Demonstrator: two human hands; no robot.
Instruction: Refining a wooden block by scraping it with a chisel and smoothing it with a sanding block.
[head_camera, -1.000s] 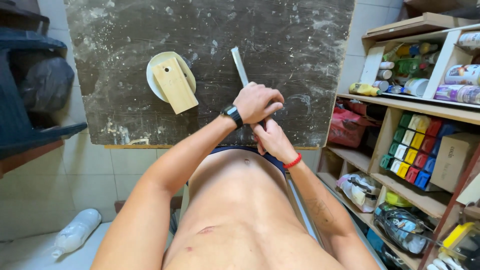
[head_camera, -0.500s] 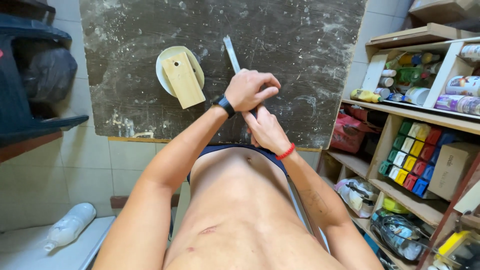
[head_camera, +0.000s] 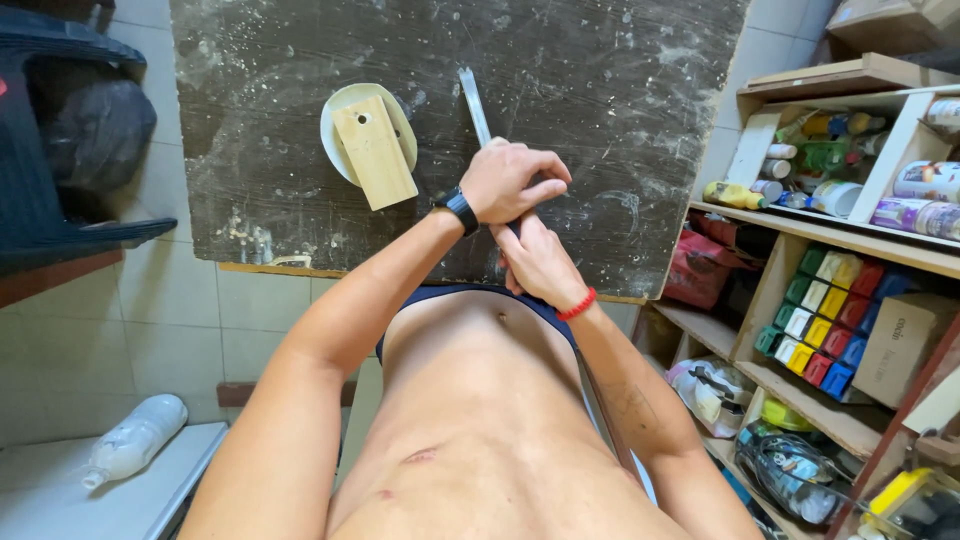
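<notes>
Here both the left hand (head_camera: 512, 182) and right hand (head_camera: 538, 262) are gripping a flat metal blade (head_camera: 474, 105), its long axis pointing away across the dark board (head_camera: 620, 90).

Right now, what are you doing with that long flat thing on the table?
A person stands at a dusty dark table. Both hands clasp one end of a long flat metal strip: the left hand on top, the right hand below. A wooden block rests on a round plate nearby, untouched.
</notes>
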